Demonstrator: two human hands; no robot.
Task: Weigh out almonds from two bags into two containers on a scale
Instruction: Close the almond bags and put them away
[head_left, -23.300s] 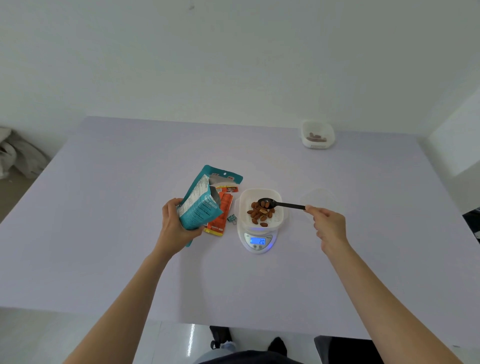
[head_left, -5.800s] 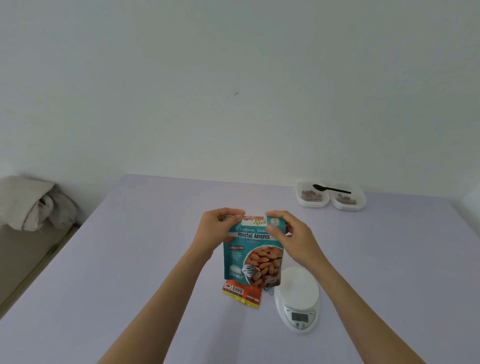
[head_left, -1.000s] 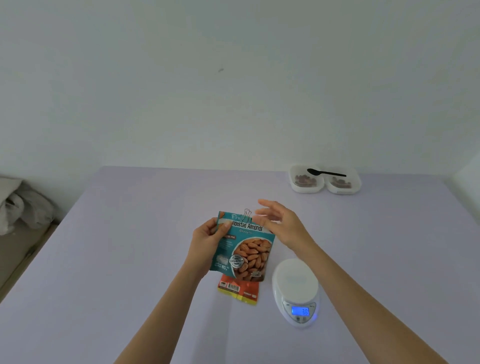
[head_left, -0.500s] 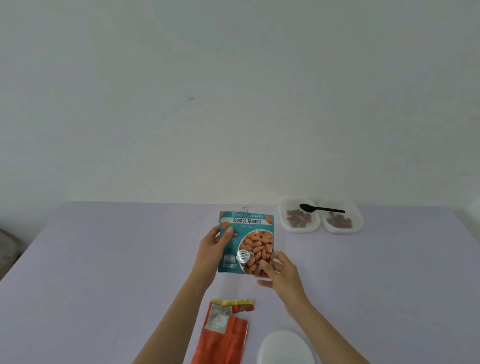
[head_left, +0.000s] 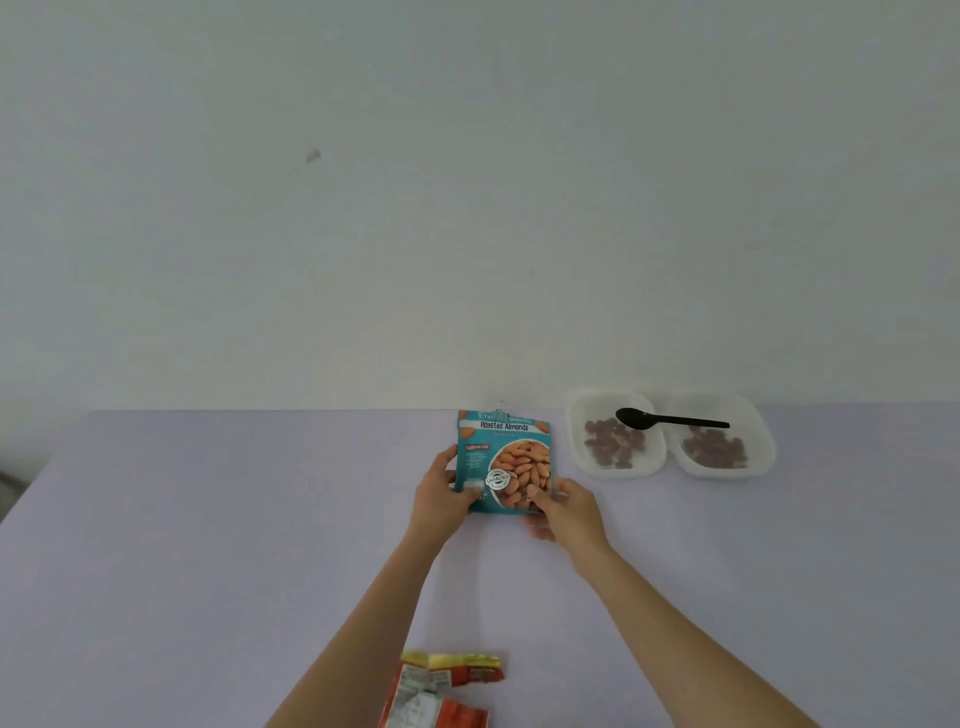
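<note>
Both hands hold the teal almond bag (head_left: 503, 460) upright, its printed front facing me, over the far middle of the tabletop (head_left: 208, 545). My left hand (head_left: 441, 499) grips the bag's lower left edge, with the thumb laid on the front and the fingers hidden behind. My right hand (head_left: 569, 512) pinches the lower right corner, thumb on the front panel and the other fingers curled under and behind it. I cannot tell whether the bag's bottom touches the tabletop or hangs just above it. A small clip (head_left: 500, 409) sits on the folded top edge of the bag. To the right of the bag, near the far edge, two shallow white containers stand side by side and touching: the left container (head_left: 582, 415) and the right container (head_left: 753, 421). Each has a small heap of almonds (head_left: 613, 447) in it. A black spoon (head_left: 670, 420) lies across both, its bowl over the left one and its handle reaching over the right. Close to me, at the near edge of the view, the orange bag (head_left: 436, 691) lies flat with its top folded over, partly cut off by the frame. A pale wall (head_left: 467, 208) rises behind the tabletop.
</note>
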